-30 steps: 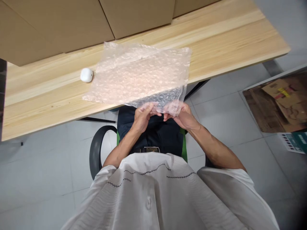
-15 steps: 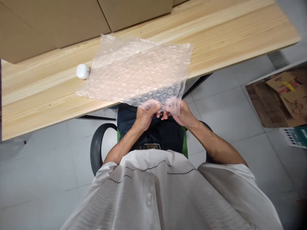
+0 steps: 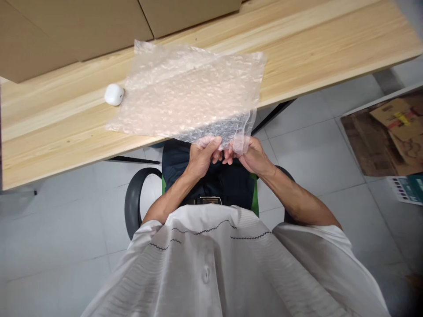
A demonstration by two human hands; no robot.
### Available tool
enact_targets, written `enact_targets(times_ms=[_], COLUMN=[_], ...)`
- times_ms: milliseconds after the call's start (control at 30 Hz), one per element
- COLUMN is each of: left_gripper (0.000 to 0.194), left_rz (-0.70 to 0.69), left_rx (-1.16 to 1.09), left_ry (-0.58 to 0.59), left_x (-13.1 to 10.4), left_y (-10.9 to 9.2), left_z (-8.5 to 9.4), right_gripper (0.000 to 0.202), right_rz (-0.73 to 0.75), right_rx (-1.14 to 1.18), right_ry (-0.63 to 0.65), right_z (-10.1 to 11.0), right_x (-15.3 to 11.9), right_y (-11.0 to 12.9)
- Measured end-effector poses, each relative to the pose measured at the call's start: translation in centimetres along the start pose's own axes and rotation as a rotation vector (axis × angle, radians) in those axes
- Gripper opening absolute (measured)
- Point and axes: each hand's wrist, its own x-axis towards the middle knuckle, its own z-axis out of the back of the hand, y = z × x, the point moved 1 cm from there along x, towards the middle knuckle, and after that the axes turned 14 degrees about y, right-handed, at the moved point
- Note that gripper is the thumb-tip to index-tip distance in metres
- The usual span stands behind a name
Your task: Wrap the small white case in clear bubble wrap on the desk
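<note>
A clear sheet of bubble wrap [image 3: 191, 97] lies over the front part of the wooden table [image 3: 313, 57], with its near edge hanging past the table edge above my lap. My left hand [image 3: 205, 152] pinches that near edge, thumb on top and fingers beneath. Just to its right, my right hand [image 3: 249, 154] grips the near right corner, partly seen through the film. The fingertips of both hands are close together. Beside the sheet's left edge sits a small white rounded case [image 3: 114, 94], which looks like an earbud case.
Large cardboard boxes [image 3: 76, 26] stand along the back left of the table. Black chair armrests [image 3: 134, 202] flank me. On the right, a low surface holds flattened cardboard [image 3: 390, 136] and a green-and-white box [image 3: 408, 188].
The view has shifted slightly, so the table and boxes appear a little higher. Both hands keep hold of the bubble wrap in nearly the same place.
</note>
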Motion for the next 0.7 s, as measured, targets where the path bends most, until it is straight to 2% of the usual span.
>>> enact_targets(times_ms=[100,367,467,700], left_gripper=[0.076,0.072,0.070,0.073], left_rz=[0.008,0.014,-0.002,-0.021], left_rx=[-0.017,0.018,0.036,0.030], left_ry=[-0.016,-0.053,-0.053,-0.073], left_x=[0.0,0.0,0.0,-0.1], left_y=[-0.2,0.7,1.1,1.0], left_z=[-0.1,0.5,0.8,0.7], right_gripper=[0.070,0.045,0.047,0.054], right_rz=[0.008,0.045,0.017,-0.003], right_rx=[-0.047,-0.078,-0.103,-0.247], right_ry=[-0.022,-0.028,-0.024,-0.101], right_z=[0.2,0.6,0.4,-0.4], right_x=[0.0,-0.1,0.0,-0.3], right_y=[0.0,-0.4,-0.1,1.1])
